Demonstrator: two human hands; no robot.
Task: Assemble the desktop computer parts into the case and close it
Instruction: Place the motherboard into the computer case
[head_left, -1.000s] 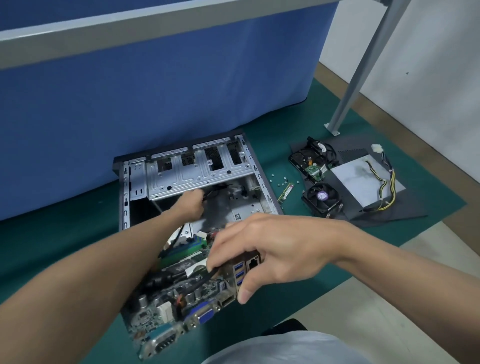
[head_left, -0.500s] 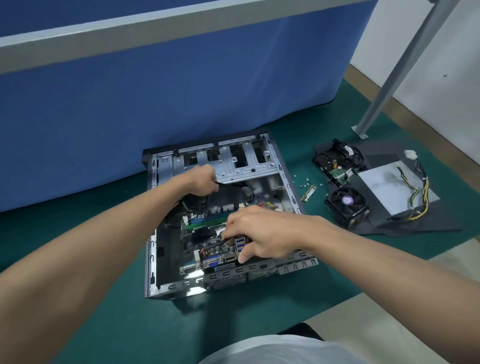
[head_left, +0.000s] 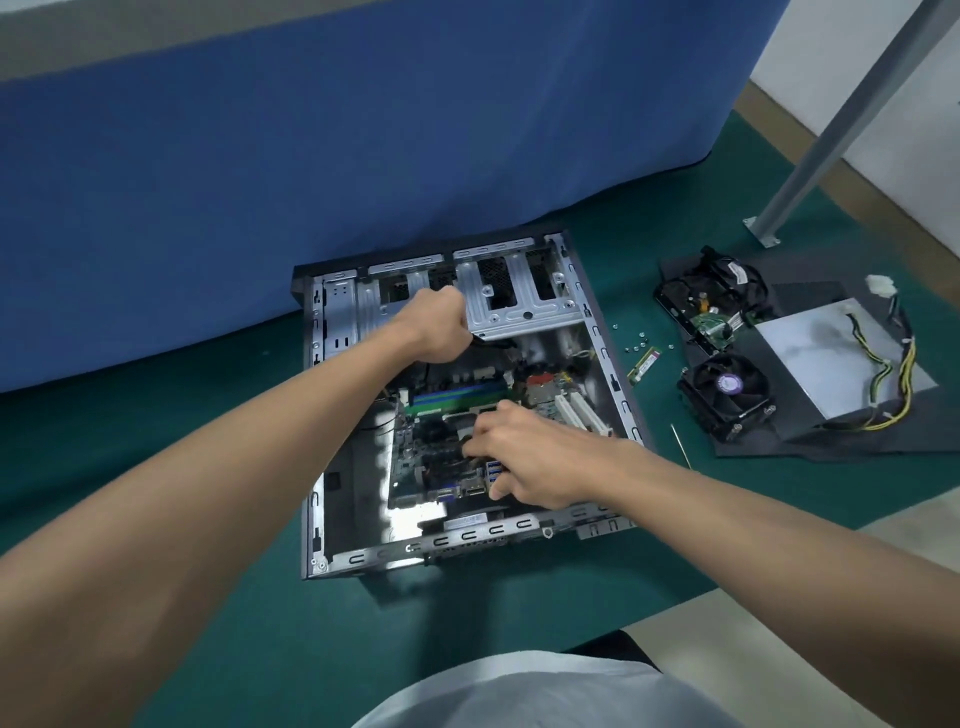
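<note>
An open metal computer case (head_left: 467, 548) lies on its side on the green mat. Inside it sits the motherboard (head_left: 431, 457), with green and blue memory slots at its far end and its port block toward me. My right hand (head_left: 535, 457) grips the motherboard at the port block near the case's rear wall. My left hand (head_left: 439, 325) is closed on black cables just below the silver drive cage (head_left: 519, 306). To the right of the case lie a cooler fan (head_left: 727, 389), a silver power supply (head_left: 826, 364), a hard drive (head_left: 711, 301) and a memory stick (head_left: 644, 364).
Several small screws (head_left: 636, 340) are scattered right of the case. A thin screwdriver (head_left: 680, 444) lies near the case's right corner. A dark side panel (head_left: 810, 447) lies under the loose parts. A blue partition (head_left: 363, 130) stands behind; a grey metal leg (head_left: 810, 156) rises at right.
The motherboard has gone from raised near me down into the case, carried by my right hand. My left hand stayed at the cables under the drive cage.
</note>
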